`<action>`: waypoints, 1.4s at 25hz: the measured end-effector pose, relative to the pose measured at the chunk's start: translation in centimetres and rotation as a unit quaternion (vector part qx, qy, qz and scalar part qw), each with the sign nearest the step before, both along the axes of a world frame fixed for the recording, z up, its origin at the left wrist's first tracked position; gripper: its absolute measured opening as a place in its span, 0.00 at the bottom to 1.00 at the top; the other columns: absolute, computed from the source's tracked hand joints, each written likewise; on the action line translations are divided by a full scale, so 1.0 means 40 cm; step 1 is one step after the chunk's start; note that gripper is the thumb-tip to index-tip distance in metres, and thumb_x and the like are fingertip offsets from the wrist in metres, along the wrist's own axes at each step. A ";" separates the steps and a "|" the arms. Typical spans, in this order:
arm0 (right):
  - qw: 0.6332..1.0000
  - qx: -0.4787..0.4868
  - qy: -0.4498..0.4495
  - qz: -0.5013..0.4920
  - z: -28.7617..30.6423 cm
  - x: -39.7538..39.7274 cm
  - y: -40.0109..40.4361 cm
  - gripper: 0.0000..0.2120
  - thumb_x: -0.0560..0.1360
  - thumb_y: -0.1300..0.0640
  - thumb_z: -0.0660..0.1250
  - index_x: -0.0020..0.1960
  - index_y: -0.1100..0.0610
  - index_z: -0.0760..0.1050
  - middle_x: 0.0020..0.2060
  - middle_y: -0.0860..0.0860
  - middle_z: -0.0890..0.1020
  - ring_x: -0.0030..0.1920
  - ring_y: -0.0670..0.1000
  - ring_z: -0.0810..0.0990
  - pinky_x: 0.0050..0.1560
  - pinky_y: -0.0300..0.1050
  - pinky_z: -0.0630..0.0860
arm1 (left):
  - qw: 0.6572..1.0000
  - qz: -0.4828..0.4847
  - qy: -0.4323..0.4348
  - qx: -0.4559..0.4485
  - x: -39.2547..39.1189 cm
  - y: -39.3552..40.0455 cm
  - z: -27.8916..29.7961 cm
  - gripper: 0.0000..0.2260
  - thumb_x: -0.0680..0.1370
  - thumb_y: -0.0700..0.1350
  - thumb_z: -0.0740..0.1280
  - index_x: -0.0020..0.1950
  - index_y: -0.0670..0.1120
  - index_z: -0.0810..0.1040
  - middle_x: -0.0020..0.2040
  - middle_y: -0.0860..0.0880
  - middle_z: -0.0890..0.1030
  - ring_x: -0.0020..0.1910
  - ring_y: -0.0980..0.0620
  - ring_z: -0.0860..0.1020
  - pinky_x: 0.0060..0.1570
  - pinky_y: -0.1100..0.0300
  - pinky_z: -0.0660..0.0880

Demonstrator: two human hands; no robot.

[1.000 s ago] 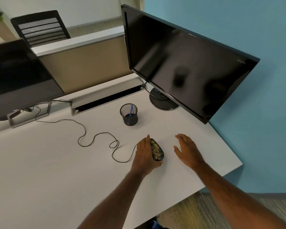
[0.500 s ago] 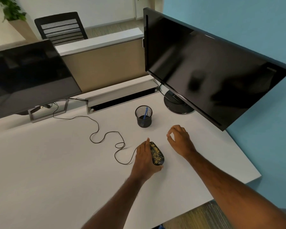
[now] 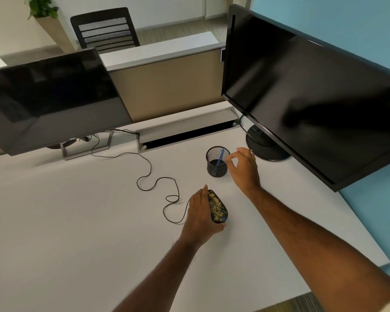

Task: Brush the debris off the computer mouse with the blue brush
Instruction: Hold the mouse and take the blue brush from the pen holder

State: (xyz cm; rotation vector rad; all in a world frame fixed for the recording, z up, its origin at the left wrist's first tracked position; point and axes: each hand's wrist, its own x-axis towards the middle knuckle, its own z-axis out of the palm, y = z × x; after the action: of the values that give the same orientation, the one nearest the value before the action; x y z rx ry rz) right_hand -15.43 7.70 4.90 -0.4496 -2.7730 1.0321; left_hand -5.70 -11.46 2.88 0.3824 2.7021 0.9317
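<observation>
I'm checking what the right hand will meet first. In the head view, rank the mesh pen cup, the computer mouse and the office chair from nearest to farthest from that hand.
1. Mesh pen cup: just left of the right hand, holding the blue brush.
2. Computer mouse: nearer the person, gripped by the left hand.
3. Office chair: far back, behind the partition.

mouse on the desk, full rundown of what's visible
The mouse is black and glossy-looking, its top speckled with yellowish debris. It is tipped up on its side on the white desk. The left hand holds it from the left, thumb under its near end. A thin black cable loops away from it toward the left monitor.
</observation>
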 end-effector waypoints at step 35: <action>0.969 0.112 -0.210 -0.070 -0.035 -0.164 -0.106 0.14 0.80 0.48 0.70 0.61 0.55 0.81 0.65 0.57 0.79 0.69 0.60 0.72 0.66 0.63 0.66 | 1.000 -0.006 0.003 0.001 -0.062 -0.064 -0.045 0.56 0.66 0.63 0.77 0.82 0.45 0.49 0.80 0.49 0.57 0.78 0.49 0.55 0.76 0.55 0.62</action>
State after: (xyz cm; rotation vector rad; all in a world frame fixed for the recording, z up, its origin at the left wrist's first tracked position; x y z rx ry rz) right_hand -21.99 3.44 3.50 -0.9067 -3.1130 0.6386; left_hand -8.16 -14.01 1.09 0.4033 2.7007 0.9323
